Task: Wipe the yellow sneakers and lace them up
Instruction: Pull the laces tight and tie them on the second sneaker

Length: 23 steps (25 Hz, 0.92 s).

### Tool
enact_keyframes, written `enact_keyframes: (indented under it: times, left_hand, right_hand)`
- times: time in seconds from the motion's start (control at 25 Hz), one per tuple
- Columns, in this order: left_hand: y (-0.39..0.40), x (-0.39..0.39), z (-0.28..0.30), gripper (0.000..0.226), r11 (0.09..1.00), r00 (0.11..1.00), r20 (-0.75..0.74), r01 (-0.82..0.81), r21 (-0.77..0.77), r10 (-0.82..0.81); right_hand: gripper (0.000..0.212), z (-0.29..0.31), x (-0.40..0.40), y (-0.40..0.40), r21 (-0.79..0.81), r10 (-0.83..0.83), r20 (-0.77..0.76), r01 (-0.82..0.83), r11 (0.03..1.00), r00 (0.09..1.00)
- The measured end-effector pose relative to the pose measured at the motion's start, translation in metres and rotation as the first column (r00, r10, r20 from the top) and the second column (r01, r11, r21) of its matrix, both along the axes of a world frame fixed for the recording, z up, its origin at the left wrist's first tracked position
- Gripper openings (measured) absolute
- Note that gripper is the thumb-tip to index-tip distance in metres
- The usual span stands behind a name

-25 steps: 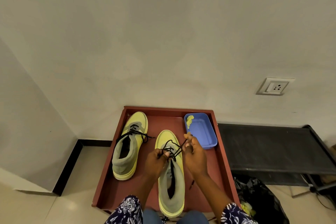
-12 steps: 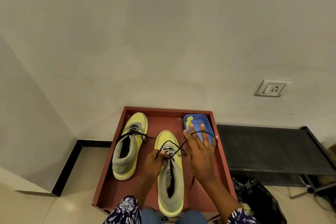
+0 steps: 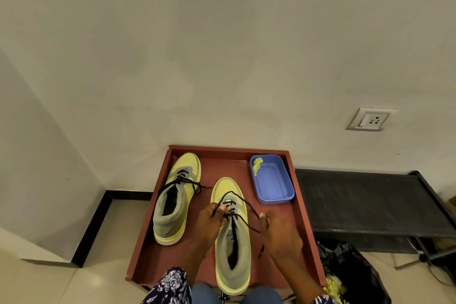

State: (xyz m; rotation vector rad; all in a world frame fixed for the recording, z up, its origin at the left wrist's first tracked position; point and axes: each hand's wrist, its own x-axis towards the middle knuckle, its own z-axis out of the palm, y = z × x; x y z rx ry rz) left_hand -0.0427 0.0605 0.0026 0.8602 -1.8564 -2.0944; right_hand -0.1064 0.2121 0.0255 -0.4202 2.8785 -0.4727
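At the tray's front edge, left hand and right hand each pinched the lace, tensioning the sneaker's knot.

I read this as a room in a home, down at floor level in a corner. I see plain off-white painted walls, glossy beige floor tiles edged by a black skirting strip, a white wall socket plate and a low black metal-framed rack with a black plastic bag under it.
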Motion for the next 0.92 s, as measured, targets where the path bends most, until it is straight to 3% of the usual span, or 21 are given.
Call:
enact_keyframes:
  times: [0.12, 0.24, 0.52, 0.76, 0.92]
  left_hand:
    - [0.001, 0.000, 0.004, 0.024, 0.999, 1.000, -0.004, 0.023, -0.034, -0.023]
    - [0.002, 0.000, 0.008, 0.023, 0.999, 0.999, -0.016, 0.027, -0.027, -0.028]
    - [-0.005, 0.000, 0.002, 0.022, 1.000, 1.000, -0.002, 0.004, 0.020, -0.004]
    - [-0.011, 0.013, -0.003, 0.023, 0.998, 0.997, 0.030, -0.068, -0.016, 0.068]
    - [-0.016, 0.018, -0.012, 0.025, 0.993, 0.993, 0.040, -0.116, 0.021, 0.115]
  right_hand:
    - [0.034, -0.007, -0.006, -0.016, -0.050, 0.156, 0.093, -0.152, 0.987, 0.983]
    - [0.041, -0.013, -0.007, -0.034, -0.143, 0.337, 0.242, -0.310, 0.940, 0.910]
    - [0.024, -0.014, -0.018, -0.033, -0.079, 0.293, 0.103, -0.285, 0.955, 0.951]
    - [0.025, -0.011, -0.025, -0.027, 0.034, 0.306, 0.014, -0.307, 0.951, 0.952]
    - [0.025, -0.009, -0.024, -0.021, 0.108, 0.290, 0.038, -0.292, 0.950, 0.956]
